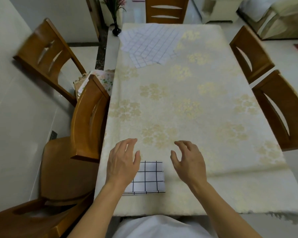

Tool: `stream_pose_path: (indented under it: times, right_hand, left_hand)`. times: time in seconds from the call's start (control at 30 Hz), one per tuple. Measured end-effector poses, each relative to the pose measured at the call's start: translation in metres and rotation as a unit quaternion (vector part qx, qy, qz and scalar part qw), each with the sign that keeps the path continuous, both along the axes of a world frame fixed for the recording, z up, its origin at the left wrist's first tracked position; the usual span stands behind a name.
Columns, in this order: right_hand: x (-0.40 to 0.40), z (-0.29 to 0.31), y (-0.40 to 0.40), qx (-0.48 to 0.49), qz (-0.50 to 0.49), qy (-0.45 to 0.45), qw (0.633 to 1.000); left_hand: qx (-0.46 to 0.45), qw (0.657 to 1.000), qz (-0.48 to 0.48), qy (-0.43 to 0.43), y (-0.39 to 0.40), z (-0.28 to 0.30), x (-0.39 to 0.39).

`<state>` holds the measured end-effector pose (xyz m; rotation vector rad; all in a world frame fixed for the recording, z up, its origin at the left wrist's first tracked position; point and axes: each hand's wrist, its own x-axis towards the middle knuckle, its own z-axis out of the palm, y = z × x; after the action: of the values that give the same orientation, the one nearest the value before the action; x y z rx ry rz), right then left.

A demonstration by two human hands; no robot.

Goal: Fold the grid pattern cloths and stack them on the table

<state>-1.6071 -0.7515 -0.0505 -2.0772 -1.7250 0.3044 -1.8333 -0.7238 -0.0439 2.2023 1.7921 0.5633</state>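
A folded white cloth with a wide black grid (149,177) lies flat near the front edge of the table (213,109). My left hand (122,162) hovers over its left side, fingers loosely spread, holding nothing. My right hand (189,162) is just right of the cloth, fingers relaxed and slightly curled, also holding nothing. Far away at the back left corner of the table lies a heap of unfolded white cloths with a fine grid (150,45), overlapping one another.
The table carries a cream cloth with pale gold flowers. Wooden chairs stand around it: two on the left (88,117), two on the right (282,109), one at the far end (165,9). A floral cushion (100,79) lies on a left chair. A vase (116,30) stands behind.
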Motion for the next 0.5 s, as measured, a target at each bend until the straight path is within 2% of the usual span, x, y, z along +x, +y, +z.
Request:
stream_pose_path:
  times: [0.13,0.37,0.5]
  right_hand:
    - [0.008,0.016,-0.011,0.065,0.035,-0.047,0.996]
    - [0.029,0.024,-0.044,0.029,0.033,-0.088,0.995]
    - [0.038,0.022,-0.059,0.008,0.016,-0.083,0.996]
  left_hand:
    - [0.044,0.997,-0.055,0.023,-0.004,0.015,0.017]
    - [0.043,0.994,-0.091,0.044,-0.016,0.025,0.035]
    - [0.041,0.992,-0.104,0.06,-0.023,0.026,0.039]
